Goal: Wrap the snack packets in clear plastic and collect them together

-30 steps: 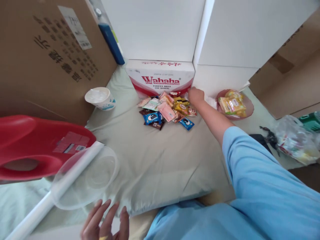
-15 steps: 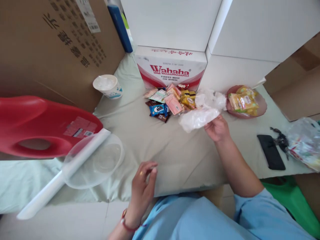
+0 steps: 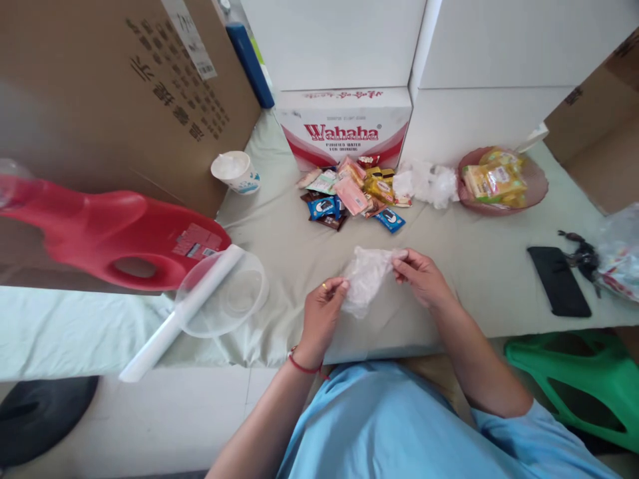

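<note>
Hands: both bare, both occupied with one item. Left hand (image 3: pixel 322 313) closed in a pinch on the left edge of a thin, crumpled plastic bag (image 3: pixel 368 283); right hand (image 3: pixel 422 276) pinches its upper right corner between thumb and fingers. Bag spans the gap between the hands, above the front part of the cloth-covered worktop (image 3: pixel 479 279); whether it touches the cloth, cannot tell. Left hand bears a ring (image 3: pixel 325 286); red band (image 3: pixel 303 365) at the left wrist.

Just beyond the bag: loose pile of small wrapped packets (image 3: pixel 351 195), pink, blue, yellow and brown, heaped in front of a Wahaha water carton (image 3: pixel 344 136). Right of the pile, a second crumpled plastic bag (image 3: pixel 433 184), beside a pinkish translucent bowl (image 3: pixel 537 183) holding yellow packets (image 3: pixel 496 183).

Left side: round clear container (image 3: pixel 242 293) and white roll (image 3: pixel 154 349) overlap near the front edge; which lies uppermost is unclear. Red jug (image 3: pixel 114 229) on its side, next to them. Paper cup (image 3: pixel 245 181) upright farther back, near a large brown cardboard box (image 3: pixel 124 140).

Right side: black phone (image 3: pixel 558 283) lies flat, keys (image 3: pixel 584 257) just beside it, then a filled clear bag (image 3: pixel 622 256), cut off by the frame edge. Green stool (image 3: pixel 574 382) below worktop level, at lower right.
</note>
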`<state>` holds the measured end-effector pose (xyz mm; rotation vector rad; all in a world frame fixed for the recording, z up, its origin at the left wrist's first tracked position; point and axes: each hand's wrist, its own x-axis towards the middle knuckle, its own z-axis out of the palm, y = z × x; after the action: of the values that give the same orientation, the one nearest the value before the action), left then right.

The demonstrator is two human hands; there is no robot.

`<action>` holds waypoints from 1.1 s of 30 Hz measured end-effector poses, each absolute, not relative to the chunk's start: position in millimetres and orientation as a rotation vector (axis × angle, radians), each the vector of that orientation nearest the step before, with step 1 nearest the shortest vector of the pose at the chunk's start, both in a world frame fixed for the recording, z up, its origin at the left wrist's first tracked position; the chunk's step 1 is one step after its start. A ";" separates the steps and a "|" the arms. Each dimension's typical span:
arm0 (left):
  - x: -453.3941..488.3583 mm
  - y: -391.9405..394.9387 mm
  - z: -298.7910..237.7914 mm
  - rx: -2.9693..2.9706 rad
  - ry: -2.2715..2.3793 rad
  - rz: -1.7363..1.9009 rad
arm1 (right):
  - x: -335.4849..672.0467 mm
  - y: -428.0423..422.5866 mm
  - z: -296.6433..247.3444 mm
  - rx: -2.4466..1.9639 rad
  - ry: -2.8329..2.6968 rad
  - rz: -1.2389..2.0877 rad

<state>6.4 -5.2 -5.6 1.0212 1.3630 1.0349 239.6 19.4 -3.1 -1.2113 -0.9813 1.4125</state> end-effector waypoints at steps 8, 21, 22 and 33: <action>-12.1 -3.6 4.7 1.048 1.332 1.189 | 261.7 8.3 -5.8 -1.251 -1.057 1.215; 8.4 -13.7 -7.4 0.878 1.192 1.142 | 211.4 -27.2 -10.2 -1.364 -1.406 1.142; 7.4 -12.5 -7.9 0.859 1.204 1.157 | 209.3 -26.4 -11.7 -1.392 -1.401 1.171; -34.0 -15.2 -23.7 0.834 1.488 1.104 | 287.2 -25.4 -20.8 -1.550 -0.674 1.236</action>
<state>-34.0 -15.2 -23.7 0.8343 1.4881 1.1045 287.2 -25.4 -20.8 -1.5503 -0.6742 1.2359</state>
